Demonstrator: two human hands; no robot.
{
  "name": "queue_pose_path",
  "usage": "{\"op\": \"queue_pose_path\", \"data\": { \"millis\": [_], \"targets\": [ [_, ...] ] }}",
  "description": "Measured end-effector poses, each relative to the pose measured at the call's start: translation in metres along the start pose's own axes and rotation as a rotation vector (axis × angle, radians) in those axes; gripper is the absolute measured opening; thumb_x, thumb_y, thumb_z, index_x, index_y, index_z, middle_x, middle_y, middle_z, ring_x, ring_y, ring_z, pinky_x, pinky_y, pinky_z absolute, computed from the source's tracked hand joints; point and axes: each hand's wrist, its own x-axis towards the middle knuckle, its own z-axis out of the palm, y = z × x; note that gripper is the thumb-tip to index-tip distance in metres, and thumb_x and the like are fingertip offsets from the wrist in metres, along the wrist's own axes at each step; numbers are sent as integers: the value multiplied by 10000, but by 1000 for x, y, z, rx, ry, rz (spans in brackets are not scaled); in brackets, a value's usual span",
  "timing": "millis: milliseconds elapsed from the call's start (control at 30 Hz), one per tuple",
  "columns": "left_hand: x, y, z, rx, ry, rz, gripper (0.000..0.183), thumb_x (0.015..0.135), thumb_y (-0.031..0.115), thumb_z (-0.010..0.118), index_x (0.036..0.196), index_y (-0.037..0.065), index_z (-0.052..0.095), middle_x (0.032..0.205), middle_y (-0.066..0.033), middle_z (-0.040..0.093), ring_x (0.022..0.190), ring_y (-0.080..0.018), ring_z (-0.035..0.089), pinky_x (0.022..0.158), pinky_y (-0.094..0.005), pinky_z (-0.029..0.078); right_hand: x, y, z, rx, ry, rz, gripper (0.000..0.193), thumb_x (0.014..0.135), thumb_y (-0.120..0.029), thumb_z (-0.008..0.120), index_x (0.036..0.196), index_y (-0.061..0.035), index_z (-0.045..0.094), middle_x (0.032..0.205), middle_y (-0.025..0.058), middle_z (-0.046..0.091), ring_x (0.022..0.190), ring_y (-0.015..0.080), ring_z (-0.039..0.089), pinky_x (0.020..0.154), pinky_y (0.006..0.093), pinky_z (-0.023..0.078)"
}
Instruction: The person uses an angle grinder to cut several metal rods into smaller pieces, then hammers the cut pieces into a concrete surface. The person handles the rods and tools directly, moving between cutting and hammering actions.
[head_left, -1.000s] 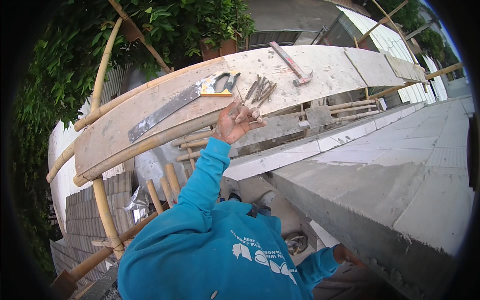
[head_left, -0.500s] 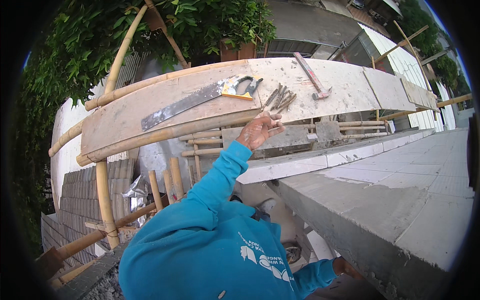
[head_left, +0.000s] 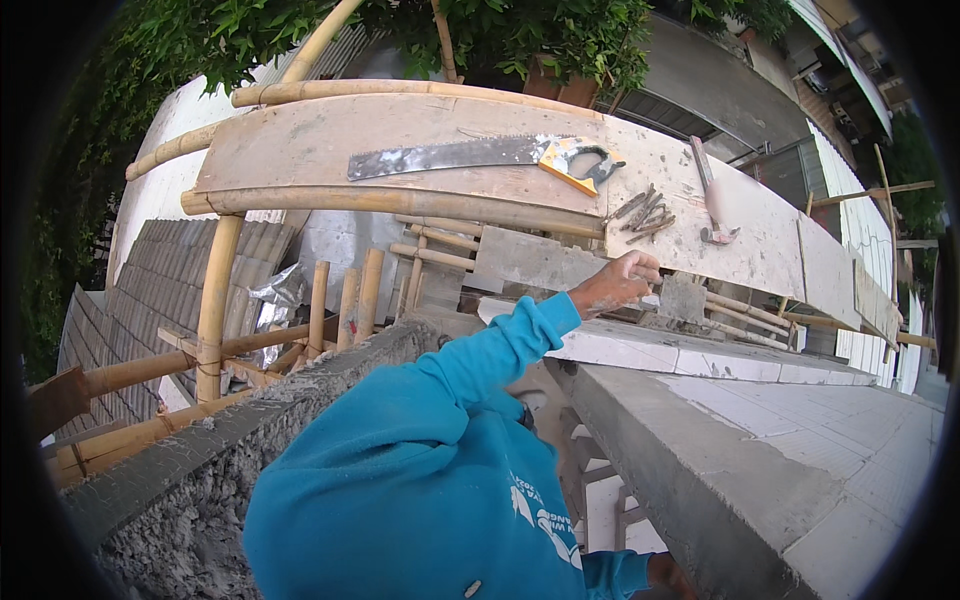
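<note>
My left hand (head_left: 615, 284) reaches out over the gap just short of the plank walkway, its fingers curled together. What they hold, if anything, is too small to make out. Beyond it, a loose pile of thin, dark, nail-like pieces (head_left: 645, 214) rests on the pale board. A handsaw (head_left: 450, 156) with a yellow and black handle lies flat to the left of the pile. To the right lies a claw hammer (head_left: 705, 180) with a worn reddish handle, its head toward me. My right hand (head_left: 670, 575) is low beside the concrete slab, its fingers hidden.
Bamboo poles (head_left: 400, 203) frame the raised plank walkway (head_left: 270, 150). A grey concrete slab (head_left: 690, 450) with white tiles (head_left: 840, 420) runs along my right. On my left stands a rough mortar-covered wall edge (head_left: 210, 480). Roof tiles (head_left: 180, 290) lie lower down, past upright bamboo stakes (head_left: 370, 290).
My view has shifted left, so the walkway and tools sit further right. My left hand has drawn back from the pile, and its loosely spread fingers have curled in.
</note>
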Motion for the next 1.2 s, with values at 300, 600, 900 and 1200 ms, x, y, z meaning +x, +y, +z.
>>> {"op": "queue_pose_path", "data": {
  "millis": [300, 600, 900, 1200],
  "targets": [
    [-59, -55, 37, 217, -315, -70, 362, 896, 312, 609, 1152, 58, 633, 907, -85, 671, 750, -162, 605, 680, -349, 487, -48, -14, 19, 19, -470, 143, 557, 980, -323, 561, 1379, 22, 381, 1259, 228, 501, 1091, 336, 590, 876, 451, 529],
    [-171, -137, -86, 1121, -107, -823, 623, 930, 628, 412, 755, 153, 776, 720, -66, 713, 851, -266, 673, 864, -472, 444, -71, -31, 43, -12, -701, 223, 547, 978, -323, 564, 1367, 21, 393, 1236, 225, 512, 1076, 334, 594, 866, 448, 529],
    [-241, -273, -111, 846, 53, -1332, 883, 889, 784, 299, 1365, 97, 580, 1589, -153, 285, 1465, -363, 242, 1150, -537, 226, -78, -36, 72, -1, -814, 201, 536, 976, -324, 568, 1355, 20, 406, 1214, 221, 523, 1062, 331, 598, 856, 445, 529],
    [-252, -269, -112, 547, 149, -1256, 775, 923, 707, 362, 1356, 104, 585, 1589, -175, 265, 1478, -396, 172, 1168, -611, 146, -75, -41, 83, -18, -823, 149, 526, 975, -324, 571, 1342, 20, 418, 1192, 218, 534, 1047, 329, 603, 847, 443, 529]
  ]
}}
